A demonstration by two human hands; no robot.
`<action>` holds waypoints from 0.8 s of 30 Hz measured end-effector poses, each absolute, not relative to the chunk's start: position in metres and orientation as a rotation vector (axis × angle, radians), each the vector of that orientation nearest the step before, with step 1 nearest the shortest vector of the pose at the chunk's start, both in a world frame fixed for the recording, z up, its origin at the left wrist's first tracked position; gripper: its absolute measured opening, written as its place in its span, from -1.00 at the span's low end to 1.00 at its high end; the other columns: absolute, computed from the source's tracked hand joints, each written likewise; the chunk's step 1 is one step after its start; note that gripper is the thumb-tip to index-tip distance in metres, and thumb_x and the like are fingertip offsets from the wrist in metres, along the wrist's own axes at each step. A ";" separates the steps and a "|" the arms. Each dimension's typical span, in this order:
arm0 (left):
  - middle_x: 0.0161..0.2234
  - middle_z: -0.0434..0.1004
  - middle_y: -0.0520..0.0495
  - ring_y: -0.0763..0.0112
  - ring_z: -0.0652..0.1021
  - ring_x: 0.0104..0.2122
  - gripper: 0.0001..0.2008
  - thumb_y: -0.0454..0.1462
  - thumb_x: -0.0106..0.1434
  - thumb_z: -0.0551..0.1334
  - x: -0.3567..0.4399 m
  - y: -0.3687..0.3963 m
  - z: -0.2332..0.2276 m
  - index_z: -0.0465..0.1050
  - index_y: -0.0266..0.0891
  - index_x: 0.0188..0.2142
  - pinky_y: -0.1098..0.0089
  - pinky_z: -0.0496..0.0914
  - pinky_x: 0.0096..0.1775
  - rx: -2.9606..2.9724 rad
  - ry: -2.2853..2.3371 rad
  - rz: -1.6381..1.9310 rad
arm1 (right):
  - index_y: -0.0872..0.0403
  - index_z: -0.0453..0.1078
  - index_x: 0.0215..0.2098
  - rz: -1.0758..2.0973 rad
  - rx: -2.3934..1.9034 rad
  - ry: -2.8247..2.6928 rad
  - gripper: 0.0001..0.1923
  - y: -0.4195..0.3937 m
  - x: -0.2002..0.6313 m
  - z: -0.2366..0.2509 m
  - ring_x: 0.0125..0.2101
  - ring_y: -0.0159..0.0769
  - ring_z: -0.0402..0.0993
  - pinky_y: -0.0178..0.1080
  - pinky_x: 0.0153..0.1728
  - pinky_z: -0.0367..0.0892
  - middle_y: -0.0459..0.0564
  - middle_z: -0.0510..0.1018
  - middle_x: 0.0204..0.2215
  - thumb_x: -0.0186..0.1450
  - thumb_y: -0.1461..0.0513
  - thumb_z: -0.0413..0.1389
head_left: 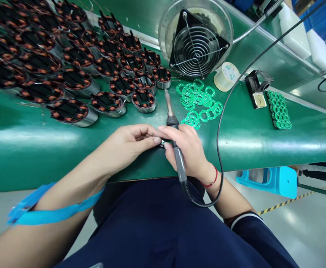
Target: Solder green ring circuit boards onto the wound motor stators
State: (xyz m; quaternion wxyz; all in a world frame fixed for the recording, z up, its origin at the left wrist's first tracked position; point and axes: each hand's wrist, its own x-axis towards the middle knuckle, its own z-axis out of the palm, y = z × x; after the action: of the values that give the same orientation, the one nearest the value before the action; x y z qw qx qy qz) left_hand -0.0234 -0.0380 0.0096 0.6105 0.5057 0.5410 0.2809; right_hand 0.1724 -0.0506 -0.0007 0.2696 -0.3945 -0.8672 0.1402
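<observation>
- Dark small part (163, 142) is sitting at the green bench's (40, 149) near edge, pinched between both hands' fingertips.
- Left hand (129, 143) is closing on it from the left.
- Right hand (187, 149) is also clamping the soldering iron (174, 130), tip pointing away toward the green rings (199, 100).

Brightness: evenly bright, daylight-white, no dim corners.
Source: overhead, judging by the long pale sheen on the green bench (26, 145) from 9 to 3 o'clock.
Glare: white foam blocks (304, 33) at 1 o'clock nearly washed out; soft shine on the grey floor (313, 230) at 4 o'clock.
Shadows: faint and short, beneath the hands at centre.
Distortion: strong wide-angle bowing; bench edge curves, the wound coils (40, 67) at 10 o'clock stretch and smear.
Focus: sharp at centre, softer toward the 9 and 10 o'clock edges.
</observation>
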 end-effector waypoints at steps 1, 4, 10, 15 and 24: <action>-0.41 0.61 -0.01 0.35 0.50 -0.37 -0.70 -0.02 0.10 0.31 -0.024 -0.040 0.010 0.55 -0.21 -0.38 0.34 0.42 -0.26 1.211 1.265 0.643 | 0.00 0.37 0.26 0.381 -1.085 -2.334 -0.58 -0.051 0.173 -0.001 -0.06 -0.18 0.57 -0.08 0.04 0.46 -0.02 0.71 -0.08 0.48 0.26 -0.04; -0.39 0.61 -0.02 0.32 0.50 -0.36 -0.66 0.03 0.18 0.26 -0.025 -0.045 0.010 0.55 -0.20 -0.37 0.29 0.41 -0.22 1.357 1.348 0.629 | 0.00 0.36 0.28 0.404 -1.105 -2.336 -0.57 -0.053 0.174 0.001 -0.04 -0.19 0.57 -0.09 0.04 0.46 -0.01 0.71 0.00 0.50 0.25 -0.08; -0.35 0.66 -0.05 0.26 0.54 -0.32 -0.64 0.02 0.15 0.25 -0.025 -0.044 0.008 0.60 -0.21 -0.32 0.28 0.43 -0.22 1.347 1.289 0.585 | -0.09 0.38 0.29 0.446 -1.051 -2.414 -0.54 -0.049 0.175 0.003 0.10 -0.13 0.52 -0.02 0.15 0.42 -0.03 0.70 0.02 0.46 0.24 -0.03; -0.46 0.54 0.03 0.37 0.44 -0.42 -0.67 0.04 0.14 0.24 -0.027 -0.047 0.005 0.50 -0.17 -0.42 0.36 0.34 -0.32 1.323 1.408 0.677 | -0.01 0.36 0.28 0.439 -1.077 -2.334 -0.57 -0.050 0.177 -0.003 -0.08 -0.21 0.57 -0.10 0.05 0.44 -0.06 0.75 -0.09 0.48 0.29 -0.03; -0.49 0.41 0.08 0.41 0.37 -0.48 -0.69 0.02 0.20 0.13 -0.018 -0.053 0.006 0.43 -0.15 -0.38 0.36 0.24 -0.38 1.469 1.564 0.725 | -0.07 0.35 0.26 0.334 -1.017 -1.902 -0.67 -0.063 0.187 0.003 -0.28 -0.32 0.71 -0.20 -0.16 0.61 -0.11 0.73 -0.24 0.57 0.11 0.01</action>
State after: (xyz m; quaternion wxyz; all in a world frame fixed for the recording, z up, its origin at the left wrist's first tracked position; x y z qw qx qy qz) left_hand -0.0176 -0.0533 0.0056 0.4244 0.5872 0.6253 0.2898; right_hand 0.1873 -0.0632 0.0032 0.4616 -0.4134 -0.7731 0.1358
